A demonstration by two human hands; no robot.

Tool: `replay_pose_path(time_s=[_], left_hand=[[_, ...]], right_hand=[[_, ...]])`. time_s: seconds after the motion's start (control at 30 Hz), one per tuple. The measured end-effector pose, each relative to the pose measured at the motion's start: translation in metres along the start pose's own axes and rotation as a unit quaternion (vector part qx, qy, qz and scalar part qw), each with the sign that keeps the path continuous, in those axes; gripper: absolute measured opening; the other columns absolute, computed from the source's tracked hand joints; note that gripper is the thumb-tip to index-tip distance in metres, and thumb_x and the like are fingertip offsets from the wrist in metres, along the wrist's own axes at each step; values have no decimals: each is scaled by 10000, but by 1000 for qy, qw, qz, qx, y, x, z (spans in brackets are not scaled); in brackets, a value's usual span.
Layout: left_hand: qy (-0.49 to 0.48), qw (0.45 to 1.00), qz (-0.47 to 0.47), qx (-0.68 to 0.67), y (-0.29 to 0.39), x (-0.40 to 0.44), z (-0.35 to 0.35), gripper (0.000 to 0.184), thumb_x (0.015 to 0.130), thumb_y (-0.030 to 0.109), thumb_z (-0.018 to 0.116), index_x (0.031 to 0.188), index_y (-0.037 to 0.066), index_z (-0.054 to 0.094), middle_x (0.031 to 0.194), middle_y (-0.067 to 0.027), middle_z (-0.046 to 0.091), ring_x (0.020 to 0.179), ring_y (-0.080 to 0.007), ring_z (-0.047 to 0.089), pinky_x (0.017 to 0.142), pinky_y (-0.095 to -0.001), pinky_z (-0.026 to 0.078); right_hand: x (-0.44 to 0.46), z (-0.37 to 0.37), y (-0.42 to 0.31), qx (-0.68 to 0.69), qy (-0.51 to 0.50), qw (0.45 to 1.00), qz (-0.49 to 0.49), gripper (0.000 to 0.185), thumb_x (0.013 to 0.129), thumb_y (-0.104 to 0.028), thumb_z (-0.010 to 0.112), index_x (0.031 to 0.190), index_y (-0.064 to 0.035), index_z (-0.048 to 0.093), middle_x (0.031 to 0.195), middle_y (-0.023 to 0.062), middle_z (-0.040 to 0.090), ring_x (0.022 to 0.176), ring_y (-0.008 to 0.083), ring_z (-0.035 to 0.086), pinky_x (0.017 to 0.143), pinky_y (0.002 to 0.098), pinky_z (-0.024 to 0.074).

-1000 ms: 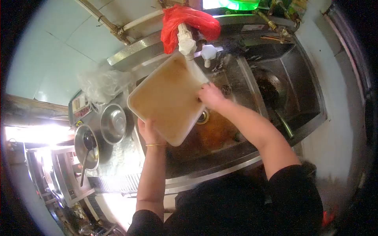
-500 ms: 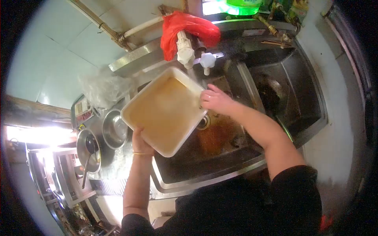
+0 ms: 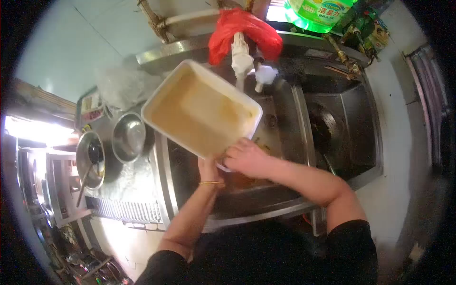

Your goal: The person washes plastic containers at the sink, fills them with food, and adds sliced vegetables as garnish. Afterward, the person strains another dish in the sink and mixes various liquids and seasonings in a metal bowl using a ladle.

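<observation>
While we hold the tub [image 3: 213, 81] over the sink [image 3: 183, 166], our left hand [image 3: 209, 172] grips its near edge, fingers mostly hidden, and our right hand [image 3: 246, 159] closes on the rim just beside it. A bowl [image 3: 129, 137] rests on the surface [image 3: 128, 185], left of the sink.

kitchen: two-basin steel sink [image 3: 304, 124], white taps [image 3: 242, 62], metal bowls [image 3: 129, 138], ladle [image 3: 96, 153]

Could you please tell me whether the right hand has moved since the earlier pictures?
Yes: judged against the white tap, the right hand has moved farther away, down the view and somewhat left.
</observation>
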State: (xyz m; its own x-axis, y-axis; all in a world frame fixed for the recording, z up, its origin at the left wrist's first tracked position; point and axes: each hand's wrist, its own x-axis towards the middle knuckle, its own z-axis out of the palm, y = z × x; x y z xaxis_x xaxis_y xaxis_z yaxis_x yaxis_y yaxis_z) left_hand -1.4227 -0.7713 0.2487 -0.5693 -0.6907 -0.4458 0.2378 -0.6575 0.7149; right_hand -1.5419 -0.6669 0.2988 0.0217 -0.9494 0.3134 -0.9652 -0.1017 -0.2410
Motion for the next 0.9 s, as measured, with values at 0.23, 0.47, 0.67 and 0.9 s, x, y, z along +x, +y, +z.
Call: replay_pose_path(time_s=[0.23, 0.47, 0.67, 0.9], left_hand=[[-109, 985, -99, 87, 50, 15, -42, 425, 704, 49, 564, 1122, -13, 531, 994, -97, 596, 899, -217, 602, 781, -347, 491], [7, 999, -2, -51, 52, -13, 24, 504, 907, 316, 555, 1321, 71, 407, 1203, -80, 544, 1103, -256, 544, 930, -390, 463], [-3, 998, -43, -35, -9, -9, -17, 363, 745, 93, 523, 1099, 13, 513, 988, -107, 594, 878, -246, 613, 780, -364, 523], [-20, 990, -105, -88, -17, -5, -27, 442, 736, 153, 526, 1149, -2, 501, 1008, -139, 604, 919, -291, 626, 826, -435, 532]], right_hand=[[-27, -30, 78, -107, -5, 992, -68, 94, 731, -157, 595, 825, -158, 599, 868, 23, 583, 876, 218, 580, 952, 439, 389], [2, -11, -9, -71, 53, 994, 70, 78, 746, -199, 601, 787, -133, 607, 754, 28, 589, 751, 220, 575, 776, 410, 405], [4, -5, -12, 25, -125, 991, -30, 53, 737, -179, 595, 782, -152, 592, 772, 33, 591, 835, 219, 603, 901, 438, 412], [10, -36, 13, -12, -183, 980, -75, 131, 767, -154, 567, 876, -188, 631, 820, -23, 586, 841, 197, 592, 834, 402, 416]])
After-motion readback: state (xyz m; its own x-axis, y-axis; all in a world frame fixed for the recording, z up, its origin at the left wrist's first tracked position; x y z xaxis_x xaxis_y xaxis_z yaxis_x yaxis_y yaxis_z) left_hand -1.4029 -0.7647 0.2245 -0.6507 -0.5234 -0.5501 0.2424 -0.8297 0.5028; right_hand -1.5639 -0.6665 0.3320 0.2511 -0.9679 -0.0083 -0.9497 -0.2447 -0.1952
